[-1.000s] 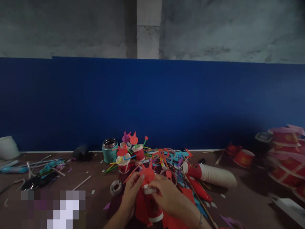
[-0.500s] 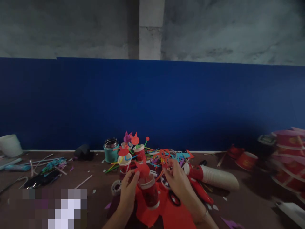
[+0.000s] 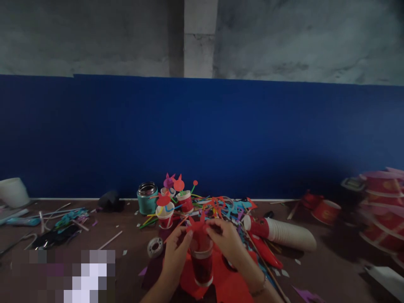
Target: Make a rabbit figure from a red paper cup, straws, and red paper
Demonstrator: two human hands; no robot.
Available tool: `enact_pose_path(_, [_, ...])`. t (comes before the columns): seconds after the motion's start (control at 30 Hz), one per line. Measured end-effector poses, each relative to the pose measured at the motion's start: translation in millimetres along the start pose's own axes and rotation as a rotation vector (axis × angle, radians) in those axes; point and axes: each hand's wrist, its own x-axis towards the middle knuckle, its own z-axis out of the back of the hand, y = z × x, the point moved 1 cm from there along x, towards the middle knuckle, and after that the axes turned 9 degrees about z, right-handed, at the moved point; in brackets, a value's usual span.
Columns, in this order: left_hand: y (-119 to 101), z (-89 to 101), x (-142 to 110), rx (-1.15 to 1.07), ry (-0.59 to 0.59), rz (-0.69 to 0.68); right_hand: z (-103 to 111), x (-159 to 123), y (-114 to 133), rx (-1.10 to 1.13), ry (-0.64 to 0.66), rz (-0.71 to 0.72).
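Observation:
A red paper cutout with two pointed ears stands above the rim of a red paper cup with a white rim. The cup rests upright on red paper sheets. At the cutout's left edge, my left hand pinches it between thumb and fingers. My right hand is closed at its right edge, fingertips on the paper. Whether the cutout is fixed to the cup I cannot tell. Part of a pair of black-handled scissors shows beneath my right wrist.
A tape roll lies left of my left hand. Behind are a teal flask, decorated cups and tangled coloured strips. A stack of paper cups lies to the right, with red tubs beyond.
My right hand reached right towards the coloured strips, then came back to the cutout. My left hand kept hold of the cutout, which now stands more centred over the cup.

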Motion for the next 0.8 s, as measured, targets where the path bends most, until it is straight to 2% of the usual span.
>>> enact_pose_path(0.33, [2, 0.3, -1, -0.051, 0.025, 0.036, 3, 0, 4, -0.094, 0.070, 0.052])
enact_pose_path(0.6, [-9, -0.3, 0, -0.014, 0.092, 0.097, 5, 0, 2, -0.176, 0.081, 0.067])
enact_pose_path(0.8, [-6, 0.7, 4, 0.007, 0.121, 0.040, 3, -1, 2, -0.251, 0.083, 0.063])
